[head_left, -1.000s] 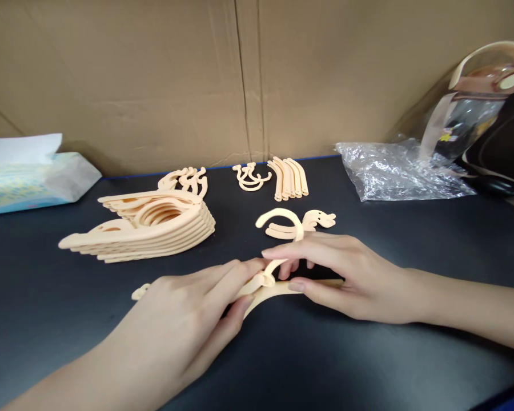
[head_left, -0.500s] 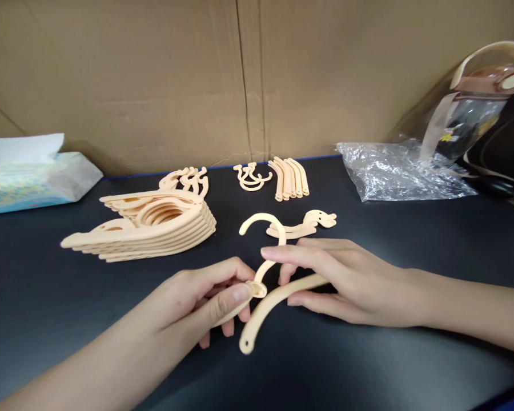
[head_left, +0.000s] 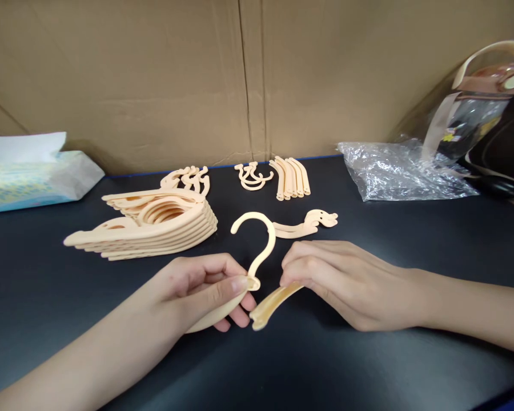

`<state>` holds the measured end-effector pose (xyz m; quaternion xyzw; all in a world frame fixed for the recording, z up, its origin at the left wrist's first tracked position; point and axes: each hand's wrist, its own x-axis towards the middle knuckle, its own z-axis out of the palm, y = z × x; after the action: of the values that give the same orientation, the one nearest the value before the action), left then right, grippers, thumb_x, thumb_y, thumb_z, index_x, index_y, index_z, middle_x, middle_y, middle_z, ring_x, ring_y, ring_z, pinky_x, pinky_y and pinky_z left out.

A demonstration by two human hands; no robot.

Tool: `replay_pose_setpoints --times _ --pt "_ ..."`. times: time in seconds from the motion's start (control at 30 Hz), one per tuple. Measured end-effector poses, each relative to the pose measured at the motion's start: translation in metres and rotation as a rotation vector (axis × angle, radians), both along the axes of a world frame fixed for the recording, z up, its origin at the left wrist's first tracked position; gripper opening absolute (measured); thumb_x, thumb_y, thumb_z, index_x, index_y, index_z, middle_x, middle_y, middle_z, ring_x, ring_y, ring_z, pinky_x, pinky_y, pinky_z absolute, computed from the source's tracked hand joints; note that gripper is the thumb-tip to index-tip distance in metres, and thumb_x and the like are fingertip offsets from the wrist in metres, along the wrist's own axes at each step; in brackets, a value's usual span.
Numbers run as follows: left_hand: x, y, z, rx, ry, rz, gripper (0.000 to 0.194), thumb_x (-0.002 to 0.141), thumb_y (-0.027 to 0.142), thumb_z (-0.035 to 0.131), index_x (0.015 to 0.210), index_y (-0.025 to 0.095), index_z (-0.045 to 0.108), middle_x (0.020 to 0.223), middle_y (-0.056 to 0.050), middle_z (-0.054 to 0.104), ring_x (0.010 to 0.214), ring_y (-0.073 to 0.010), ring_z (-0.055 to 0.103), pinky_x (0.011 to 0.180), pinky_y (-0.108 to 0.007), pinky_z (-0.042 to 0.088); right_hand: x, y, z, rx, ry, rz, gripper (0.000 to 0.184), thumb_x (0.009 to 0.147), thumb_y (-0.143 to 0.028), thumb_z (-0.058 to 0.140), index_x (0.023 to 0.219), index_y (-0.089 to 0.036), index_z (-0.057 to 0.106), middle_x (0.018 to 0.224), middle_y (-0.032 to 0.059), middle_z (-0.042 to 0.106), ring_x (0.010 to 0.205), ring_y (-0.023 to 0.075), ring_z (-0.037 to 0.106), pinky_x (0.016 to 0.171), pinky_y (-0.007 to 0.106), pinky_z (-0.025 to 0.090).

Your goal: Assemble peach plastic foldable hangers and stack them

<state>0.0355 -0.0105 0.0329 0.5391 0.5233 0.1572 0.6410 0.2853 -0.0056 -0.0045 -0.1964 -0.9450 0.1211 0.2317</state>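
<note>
My left hand [head_left: 214, 291] is closed around a cream plastic hanger arm [head_left: 216, 313], its thumb pressing near the joint where a curved hanger hook [head_left: 270, 234] stands up. My right hand [head_left: 346, 279] grips a second curved hanger arm [head_left: 276, 305], its hollow channelled side showing and its free end pointing at the left hand. A small gap separates this arm from the hook joint. Just beyond the hands lies an animal-shaped cream piece [head_left: 312, 222] on the black table [head_left: 257, 377].
Stacked cream hangers [head_left: 154, 228] lie at left, with animal-shaped pieces [head_left: 186, 178] behind. Several loose hooks [head_left: 252, 177] and hanger arms [head_left: 290, 178] sit at the back. A tissue pack [head_left: 38, 177], a clear plastic bag [head_left: 402, 174] and a bottle [head_left: 475, 114] flank them. Cardboard [head_left: 154, 85] walls the rear.
My right hand has turned its hanger arm over, so the hollow side now shows, and its fingers have left the hook. The hook has shifted slightly left with my left hand.
</note>
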Motion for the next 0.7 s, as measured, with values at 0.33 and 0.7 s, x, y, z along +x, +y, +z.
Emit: replay_pose_setpoints --times 0.33,0.7 --pt "-0.0040 0.0074 -0.0001 -0.023 -0.026 -0.042 0.022 0.086 0.044 0.074 0.088 0.022 0.075 0.082 -0.002 0.075 0.072 -0.0166 0.071 0.066 -0.023 0.055 0.0003 -0.0021 0.0023 0.111 -0.071 -0.126 0.034 0.109 -0.032 0.031 0.098 -0.018 0.060 0.068 -0.0053 0.060 0.050 0.0086 0.043 0.048 0.022 0.032" --pt "-0.0026 0.0082 -0.0043 -0.102 -0.076 -0.016 0.044 0.070 0.059 0.084 0.072 0.019 0.065 0.068 0.005 0.069 0.059 -0.0079 0.065 0.060 -0.016 0.050 0.0019 -0.0034 -0.0036 0.401 -0.071 -0.125 0.034 0.104 -0.038 0.050 0.105 -0.013 0.073 0.060 -0.0052 0.058 0.049 0.0091 0.047 0.048 0.027 0.033"
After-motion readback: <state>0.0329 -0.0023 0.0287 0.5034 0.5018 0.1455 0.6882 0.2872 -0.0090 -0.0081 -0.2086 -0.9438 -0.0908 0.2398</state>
